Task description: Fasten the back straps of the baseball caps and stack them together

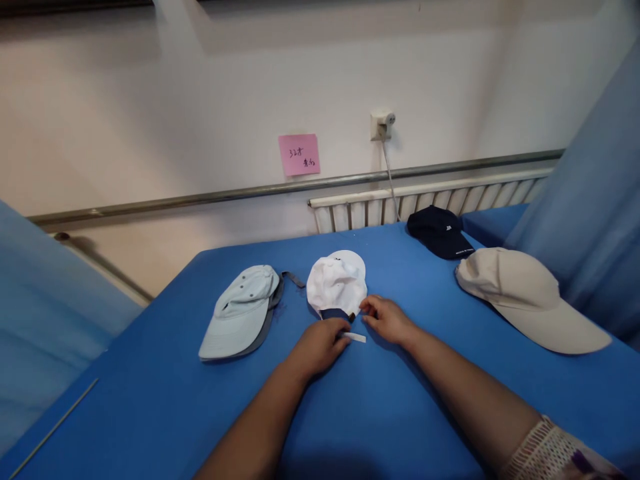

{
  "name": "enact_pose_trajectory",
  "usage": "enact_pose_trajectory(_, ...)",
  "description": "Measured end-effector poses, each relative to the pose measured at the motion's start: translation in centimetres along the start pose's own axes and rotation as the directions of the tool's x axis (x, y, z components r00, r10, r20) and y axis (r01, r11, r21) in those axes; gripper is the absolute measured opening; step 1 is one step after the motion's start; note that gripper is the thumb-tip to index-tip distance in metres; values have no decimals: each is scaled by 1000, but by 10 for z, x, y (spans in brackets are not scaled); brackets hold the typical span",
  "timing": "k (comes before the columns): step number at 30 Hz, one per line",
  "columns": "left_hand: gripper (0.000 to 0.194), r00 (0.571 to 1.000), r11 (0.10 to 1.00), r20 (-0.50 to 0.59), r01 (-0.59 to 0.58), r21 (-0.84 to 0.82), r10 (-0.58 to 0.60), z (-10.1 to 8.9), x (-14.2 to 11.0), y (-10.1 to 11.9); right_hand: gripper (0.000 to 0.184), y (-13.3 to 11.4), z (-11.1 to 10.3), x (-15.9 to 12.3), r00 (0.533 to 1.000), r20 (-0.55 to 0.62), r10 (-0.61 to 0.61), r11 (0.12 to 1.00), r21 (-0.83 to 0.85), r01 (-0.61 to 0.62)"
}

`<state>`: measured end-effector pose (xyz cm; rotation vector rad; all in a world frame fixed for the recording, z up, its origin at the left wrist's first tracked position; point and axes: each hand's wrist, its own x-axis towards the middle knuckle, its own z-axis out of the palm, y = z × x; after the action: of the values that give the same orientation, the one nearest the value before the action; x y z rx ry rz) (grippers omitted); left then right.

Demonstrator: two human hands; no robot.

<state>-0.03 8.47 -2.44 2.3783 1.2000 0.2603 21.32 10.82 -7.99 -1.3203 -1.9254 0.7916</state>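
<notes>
A white baseball cap [336, 283] lies in the middle of the blue table [200, 427], its brim toward the wall and its back opening toward me. At its near edge, my left hand [320, 345] is closed with thumb and fingers pinched on the cap's white back strap [357, 337], whose loose end sticks out to the right. My right hand [387, 319] touches the cap's right rear edge by the buckle, fingertips closed together; what lies between them is too small to make out.
Left of it are stacked pale-blue and grey caps [245, 307] with a dark strap trailing out. A navy cap [437, 230] and a beige cap [525, 293] lie to the right. A thin stick [55, 427] lies at the left. Behind stand a radiator [350, 213] and a metal rail [225, 195].
</notes>
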Motion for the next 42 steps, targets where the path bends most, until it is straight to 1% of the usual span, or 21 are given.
enact_pose_trajectory(3, 22, 998, 999, 34, -46, -4, 46, 7, -1, 6, 21, -6, 10, 1, 1000, -20, -17, 997, -69, 16)
enact_pose_trajectory(5, 17, 999, 999, 26, -42, 1, 42, 9, 0, 4, 22, -10, 16, 1, 999, -31, -24, 993, -119, 20)
enact_pose_trajectory(8, 12, 999, 999, -29, 34, 11, -34, 9, 4, -2, 22, -15, 20, 0, 999, -24, -48, 985, -167, 43)
enact_pose_trajectory(12, 10, 984, 991, -114, 135, 1, -134, 8, 6, -7, 18, -17, 18, -1, 998, -7, -67, 981, -181, 65)
enact_pose_trajectory(16, 10, 970, 982, -154, 188, -5, -186, 8, 4, -7, 15, -17, 16, -2, 997, -30, -69, 986, -155, 64)
enact_pose_trajectory(19, 14, 952, 968, -182, 250, -9, -247, 7, 4, -8, 11, -14, 17, -3, 997, -34, -67, 990, -128, 62)
enact_pose_trajectory(21, 17, 942, 959, -181, 283, -18, -281, 6, 5, -9, 8, -12, 18, -3, 998, -27, -53, 993, -108, 50)
enact_pose_trajectory(25, 19, 943, 958, -171, 283, -39, -285, 6, 6, -11, 11, -11, 19, -2, 999, -26, -37, 996, -83, 35)
enact_pose_trajectory(29, 19, 937, 952, -167, 304, -36, -305, 7, 7, -11, 7, -13, 20, 0, 998, -29, -53, 993, -103, 50)
enact_pose_trajectory(37, 19, 925, 946, -198, 319, -58, -324, 8, 8, -12, 10, -17, 24, -5, 1000, -28, 5, 997, -78, -7)
enact_pose_trajectory(42, 19, 928, 950, -203, 303, -77, -312, 9, 8, -13, 6, -22, 26, -7, 999, -31, 18, 990, -137, -22)
